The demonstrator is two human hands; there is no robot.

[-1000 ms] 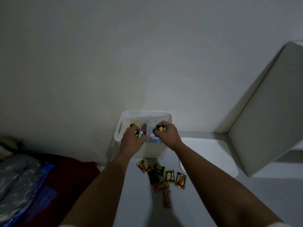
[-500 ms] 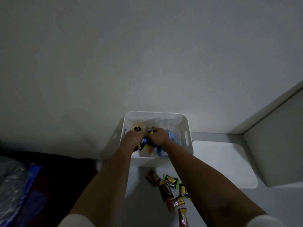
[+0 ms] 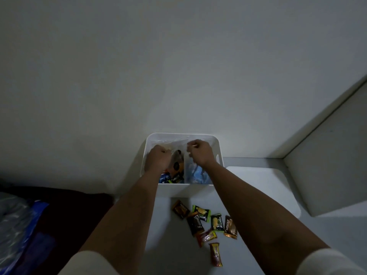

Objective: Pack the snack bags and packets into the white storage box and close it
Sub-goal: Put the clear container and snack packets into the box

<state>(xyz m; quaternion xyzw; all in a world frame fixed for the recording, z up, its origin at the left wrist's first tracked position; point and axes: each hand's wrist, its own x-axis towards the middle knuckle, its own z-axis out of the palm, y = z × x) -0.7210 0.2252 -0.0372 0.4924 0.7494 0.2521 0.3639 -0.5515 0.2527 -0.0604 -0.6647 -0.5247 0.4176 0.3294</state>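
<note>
Left hand (image 3: 158,160): reaching into the left half of the box, fingers curling down among the bags; whether it is gripping one, the view is not showing.
Right hand (image 3: 200,153): reaching into the right half, fingertips pinching the top edge of a clear bag (image 3: 195,171).
Clear bag: standing upright against the box's near wall, showing bluish contents through wrinkled plastic.
Left bag (image 3: 177,164): lying just beside the clear one, holding dark and orange wrappers; a round dark logo is showing, too small to read.
Box (image 3: 219,144): sitting open against the wall on the white surface, white plastic with rounded corners and a slot handle in its right side.
Box contents: a blue wrapper and a black-and-green one are peeking out at the near left; the print on the latter is looking like "NEXTAR".
Lid (image 3: 278,187): lying flat to the right of the box, white, with rounded corners.
Packets (image 3: 206,221): lying loose on the surface just before the box, between the two forearms, in brown, black, green, red and gold.
Writing: two green-edged packets are reading "NEXTAR"; the rest is too blurred to read.
Sleeves: pale cuffs are showing at the bottom corners.
Far left: a dark red cloth (image 3: 75,211) and blue plastic (image 3: 29,225) are lying beside the surface.
</note>
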